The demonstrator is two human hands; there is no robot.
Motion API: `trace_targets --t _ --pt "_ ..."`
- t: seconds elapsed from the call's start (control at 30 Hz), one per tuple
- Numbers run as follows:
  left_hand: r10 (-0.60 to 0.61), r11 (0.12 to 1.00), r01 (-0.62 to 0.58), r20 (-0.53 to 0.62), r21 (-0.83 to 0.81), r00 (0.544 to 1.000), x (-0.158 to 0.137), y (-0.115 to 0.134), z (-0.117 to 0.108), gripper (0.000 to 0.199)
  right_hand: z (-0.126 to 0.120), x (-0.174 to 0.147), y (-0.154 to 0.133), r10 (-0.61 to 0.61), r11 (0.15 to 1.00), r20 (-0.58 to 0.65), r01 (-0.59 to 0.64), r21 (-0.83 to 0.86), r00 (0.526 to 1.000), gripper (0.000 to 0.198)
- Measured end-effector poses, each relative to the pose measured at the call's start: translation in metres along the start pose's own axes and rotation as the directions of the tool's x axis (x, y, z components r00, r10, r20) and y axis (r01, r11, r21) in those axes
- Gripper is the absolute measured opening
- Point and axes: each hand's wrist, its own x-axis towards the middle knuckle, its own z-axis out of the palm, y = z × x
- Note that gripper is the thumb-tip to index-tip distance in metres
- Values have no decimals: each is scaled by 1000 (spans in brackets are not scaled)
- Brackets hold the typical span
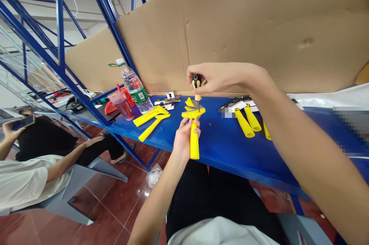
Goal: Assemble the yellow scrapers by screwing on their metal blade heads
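My left hand (183, 137) is closed round the neck of a yellow scraper (194, 143), whose handle points down toward me. From above, my right hand (213, 78) grips a black-and-cream screwdriver (197, 82). The screwdriver stands upright, its shaft meeting the scraper's head; the exact contact at the tip is too small to make out. Just behind that head lie more small yellow parts (188, 102). Two yellow scrapers (150, 128) rest on the blue table left of my left hand. Several yellow handles (244, 123) lie to the right, partly behind my right forearm.
A water bottle (137, 90) and a red cup (122, 103) stand at the table's left. Dark packets (233, 103) and metal pieces (167, 101) lie along the cardboard wall (245, 26). Blue shelf posts (111, 33) rise at left, near a seated person (37, 164) holding a phone.
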Motion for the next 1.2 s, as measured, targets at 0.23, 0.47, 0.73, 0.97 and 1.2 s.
trace_targets --t 0.23,0.47,0.73,0.97,1.2 --pt "30 999 -29 -27 35 999 1 -1 0 27 -4 1 1 -38 999 -21 38 1 999 31" --pt "42 999 -42 -36 13 998 2 -1 -2 33 -1 0 5 -6 1000 47 6 -17 999 36" --pt "34 999 -34 -20 4 999 3 0 -4 33 -1 1 3 49 997 2 -49 -59 999 39" --pt "35 999 -35 -24 -5 999 1 -1 -1 34 1 4 7 -29 999 31 28 36 999 34" --pt "44 999 -43 -23 26 999 3 0 -4 35 -1 2 11 -29 1000 32 29 -2 999 34"
